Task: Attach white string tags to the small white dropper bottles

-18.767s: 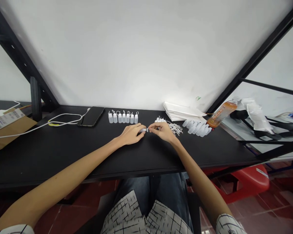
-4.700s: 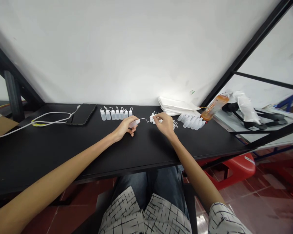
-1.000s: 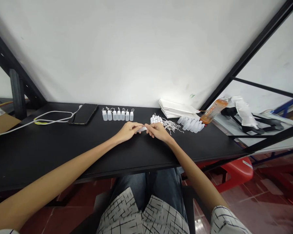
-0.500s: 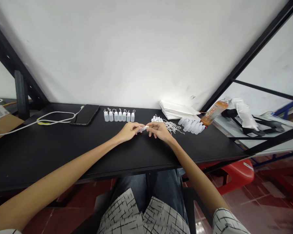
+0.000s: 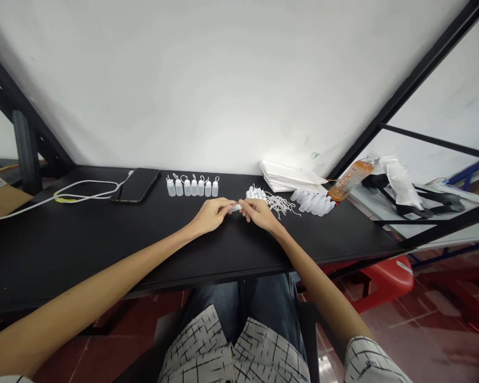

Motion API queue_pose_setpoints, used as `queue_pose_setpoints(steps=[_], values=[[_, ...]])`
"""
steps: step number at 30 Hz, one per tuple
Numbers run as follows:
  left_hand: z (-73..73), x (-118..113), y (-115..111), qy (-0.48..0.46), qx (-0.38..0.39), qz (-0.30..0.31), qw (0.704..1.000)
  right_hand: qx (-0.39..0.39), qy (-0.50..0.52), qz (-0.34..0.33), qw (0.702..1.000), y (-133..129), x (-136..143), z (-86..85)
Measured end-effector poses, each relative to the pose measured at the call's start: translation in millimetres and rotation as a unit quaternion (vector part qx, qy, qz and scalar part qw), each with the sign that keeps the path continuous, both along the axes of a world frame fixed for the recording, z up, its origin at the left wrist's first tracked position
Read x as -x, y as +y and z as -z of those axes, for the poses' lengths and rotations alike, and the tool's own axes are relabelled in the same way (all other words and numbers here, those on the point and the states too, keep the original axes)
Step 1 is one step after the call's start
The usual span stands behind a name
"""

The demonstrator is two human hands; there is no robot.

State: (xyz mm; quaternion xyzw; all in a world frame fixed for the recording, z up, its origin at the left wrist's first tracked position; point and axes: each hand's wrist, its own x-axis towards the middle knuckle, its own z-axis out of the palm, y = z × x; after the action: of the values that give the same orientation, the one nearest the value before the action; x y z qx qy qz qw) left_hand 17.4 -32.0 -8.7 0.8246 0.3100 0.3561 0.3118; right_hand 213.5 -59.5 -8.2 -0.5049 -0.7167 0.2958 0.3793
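Note:
Over the black table, my left hand (image 5: pixel 212 215) pinches a small translucent bottle (image 5: pixel 233 208) lying sideways between my hands. The fingers of my right hand (image 5: pixel 258 213) are closed on the white cap end (image 5: pixel 240 207) of that bottle. Beyond my left hand, several small capped bottles (image 5: pixel 194 187) stand upright in a row, with thin loops at their tops. Just behind my right hand lies a pile of white caps (image 5: pixel 255 192), and beside it a tangle of white cords (image 5: pixel 280 204). Farther right, several uncapped bottles (image 5: pixel 314 202) lie on their sides.
A black phone (image 5: pixel 136 185) and a white cable (image 5: pixel 88 182) lie at the left. White folded sheets (image 5: pixel 290 177) rest by the wall, near an orange-labelled bottle (image 5: pixel 352 180). Black frame bars rise at both sides. A red stool (image 5: pixel 391 282) is below right.
The fingers of my right hand have curled closer around the cap end. The view has shifted slightly; the things on the table keep their arrangement.

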Motion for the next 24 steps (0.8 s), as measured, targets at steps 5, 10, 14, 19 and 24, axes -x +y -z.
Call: queue_pose_setpoints(steps=[5,10,14,19,24], values=[[1.4,2.6,7.1,-0.005,0.044,-0.017,0.999,0.005,0.048,-0.022,0.999,-1.5,0.7,-0.9],[1.6,2.1,5.9,0.008,0.018,0.001,1.000,0.016,0.023,-0.036,0.999,-3.0,1.0,-2.3],[0.3,0.3,0.0,-0.004,-0.052,0.008,0.999,0.056,0.053,-0.037,0.996,-1.9,1.5,-1.1],[-1.3,0.1,-1.3,-0.024,-0.101,0.015,0.994,0.095,0.115,-0.041,0.988,0.9,3.1,1.0],[-1.6,2.1,4.3,-0.029,-0.022,0.006,0.999,0.035,0.102,-0.031,0.994,-0.3,4.2,-0.3]])
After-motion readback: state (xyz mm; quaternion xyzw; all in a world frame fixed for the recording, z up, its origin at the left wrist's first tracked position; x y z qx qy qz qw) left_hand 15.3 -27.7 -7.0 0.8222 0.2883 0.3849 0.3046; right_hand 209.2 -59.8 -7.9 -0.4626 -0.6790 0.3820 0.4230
